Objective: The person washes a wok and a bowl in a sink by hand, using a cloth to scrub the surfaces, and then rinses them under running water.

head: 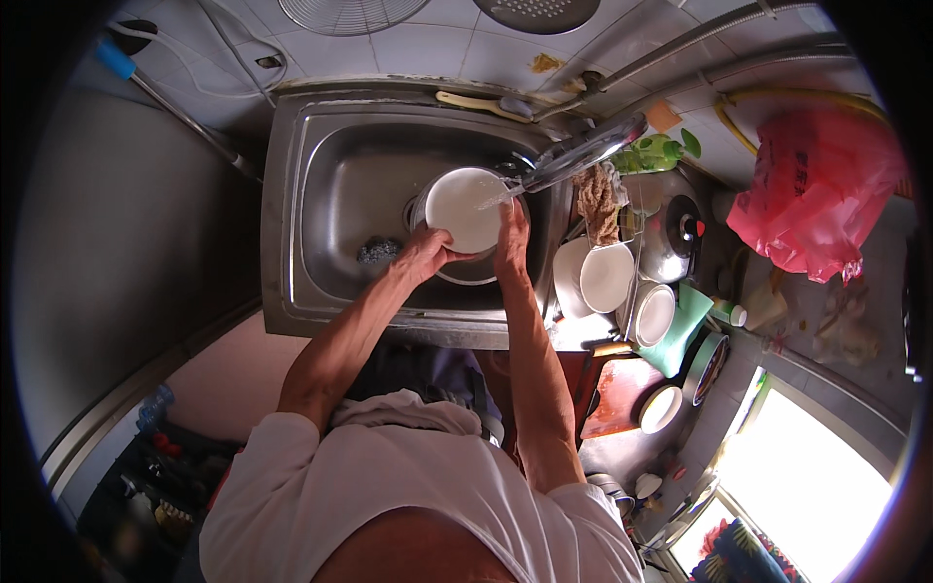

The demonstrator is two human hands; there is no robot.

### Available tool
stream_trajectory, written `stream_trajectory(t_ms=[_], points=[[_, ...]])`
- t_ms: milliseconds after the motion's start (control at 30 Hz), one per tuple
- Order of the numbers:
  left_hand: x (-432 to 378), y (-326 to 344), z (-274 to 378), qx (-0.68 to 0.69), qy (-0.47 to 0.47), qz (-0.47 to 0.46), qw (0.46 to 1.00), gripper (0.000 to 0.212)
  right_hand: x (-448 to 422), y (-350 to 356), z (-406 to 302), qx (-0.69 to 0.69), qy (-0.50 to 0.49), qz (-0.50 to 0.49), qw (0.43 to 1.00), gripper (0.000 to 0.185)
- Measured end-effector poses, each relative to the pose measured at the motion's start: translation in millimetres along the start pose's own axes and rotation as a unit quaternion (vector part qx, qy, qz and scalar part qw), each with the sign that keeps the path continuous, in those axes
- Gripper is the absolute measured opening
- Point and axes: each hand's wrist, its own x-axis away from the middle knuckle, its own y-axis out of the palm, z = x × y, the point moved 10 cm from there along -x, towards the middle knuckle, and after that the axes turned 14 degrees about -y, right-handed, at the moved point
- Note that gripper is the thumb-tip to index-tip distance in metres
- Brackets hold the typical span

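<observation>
Over the steel sink basin (342,189) I hold a white bowl (463,211) in both hands. My left hand (430,251) grips its near left rim, and my right hand (513,229) clasps the right side. Water from the chrome faucet (583,157) runs into the bowl. Beneath it shows the rim of a larger round vessel (474,280), mostly hidden, so I cannot tell whether it rests on the basin floor. A steel wool scrubber (377,251) lies in the basin, left of my forearm.
White bowls (607,277) stand right of the sink beside a wire rack holding a brown cloth (598,204). Behind are a green bottle (649,154) and a lidded pot (667,240). A pink plastic bag (809,189) hangs far right. A brush (481,103) lies on the back ledge.
</observation>
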Motion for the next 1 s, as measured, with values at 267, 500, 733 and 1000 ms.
stream_trajectory(t_ms=[267,500,733,1000], points=[[-30,-50,34,-0.181,0.173,0.160,0.955,0.052,36,-2,10,0.035,-0.048,0.028,0.998,0.042],[-51,-45,-1,-0.096,0.024,0.180,0.979,0.043,37,-9,-41,0.284,-0.034,0.037,0.957,0.046],[-69,3,-20,0.064,-0.065,0.013,0.996,0.041,56,10,-78,0.314,-0.178,0.016,0.933,0.063],[-92,-49,2,-0.078,0.058,0.085,0.992,0.031,58,-2,-41,0.299,-0.153,0.055,0.940,0.057]])
